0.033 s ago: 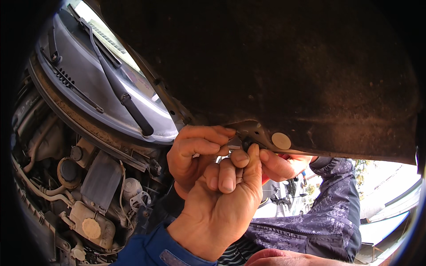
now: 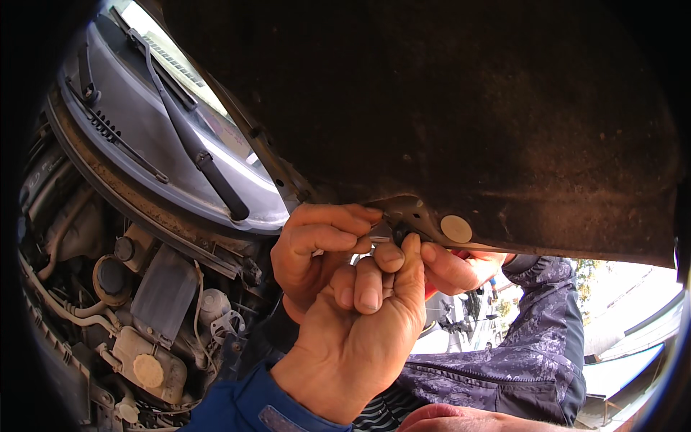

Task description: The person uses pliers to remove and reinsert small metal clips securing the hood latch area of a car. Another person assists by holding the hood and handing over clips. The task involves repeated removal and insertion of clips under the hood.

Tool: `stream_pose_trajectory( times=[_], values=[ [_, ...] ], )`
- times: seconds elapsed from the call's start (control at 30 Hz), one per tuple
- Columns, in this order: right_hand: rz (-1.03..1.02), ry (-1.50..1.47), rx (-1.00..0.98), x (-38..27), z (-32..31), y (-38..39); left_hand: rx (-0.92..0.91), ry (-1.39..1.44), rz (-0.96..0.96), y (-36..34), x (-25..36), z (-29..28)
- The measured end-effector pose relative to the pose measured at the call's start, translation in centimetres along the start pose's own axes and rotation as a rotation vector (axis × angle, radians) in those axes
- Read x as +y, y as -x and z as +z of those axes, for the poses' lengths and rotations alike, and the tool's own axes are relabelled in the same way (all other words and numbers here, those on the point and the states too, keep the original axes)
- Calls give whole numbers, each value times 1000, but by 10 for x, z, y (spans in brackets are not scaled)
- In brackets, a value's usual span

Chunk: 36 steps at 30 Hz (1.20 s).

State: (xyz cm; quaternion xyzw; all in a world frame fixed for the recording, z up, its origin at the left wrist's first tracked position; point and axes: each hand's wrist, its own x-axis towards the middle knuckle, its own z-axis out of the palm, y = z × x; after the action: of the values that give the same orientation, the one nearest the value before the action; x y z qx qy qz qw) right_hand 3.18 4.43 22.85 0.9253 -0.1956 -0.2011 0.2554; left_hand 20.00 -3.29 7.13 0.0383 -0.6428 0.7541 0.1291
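My right hand (image 2: 360,324), in a blue sleeve, has its palm toward me. Its thumb and curled fingers are pinched at a small dark piece (image 2: 399,232), mostly hidden, by the metal bracket (image 2: 414,210) on the raised hood's edge. Just behind it, my left hand (image 2: 309,248) has its fingers bent round, their tips against the bracket's left end; what they grip is hidden. A co-worker's hand (image 2: 461,268) reaches in from the right, its fingertips close to my right thumb, with something red partly showing under it.
The dark hood underside (image 2: 504,129) hangs overhead, with a pale round plug (image 2: 455,229) near its edge. At left lie the engine bay, a fluid reservoir (image 2: 147,360), a wiper arm (image 2: 173,115) and the windshield. The co-worker's patterned jacket (image 2: 497,381) is beyond the hands.
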Motion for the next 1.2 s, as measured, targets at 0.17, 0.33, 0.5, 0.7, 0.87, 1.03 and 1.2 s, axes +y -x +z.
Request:
stream_pose_trajectory(
  times=[0.17,0.33,0.5,0.7,0.87,1.03,1.2],
  values=[
    [2,-2,11,-1,0,2,66,-17,52,-10,6,-3],
    [15,3,13,-2,2,4,22,-63,72,-8,1,1],
    [14,4,15,-1,3,4,59,-56,58,1,-1,1],
    [12,4,18,0,3,4,-112,-65,-77,-7,6,-6],
    [-1,4,21,0,4,4,36,-80,-3,-2,2,3],
    [-16,7,25,2,5,3,81,-50,59,2,-4,8],
    [-36,6,17,7,3,3,54,-26,55,-7,3,0]
  ],
)
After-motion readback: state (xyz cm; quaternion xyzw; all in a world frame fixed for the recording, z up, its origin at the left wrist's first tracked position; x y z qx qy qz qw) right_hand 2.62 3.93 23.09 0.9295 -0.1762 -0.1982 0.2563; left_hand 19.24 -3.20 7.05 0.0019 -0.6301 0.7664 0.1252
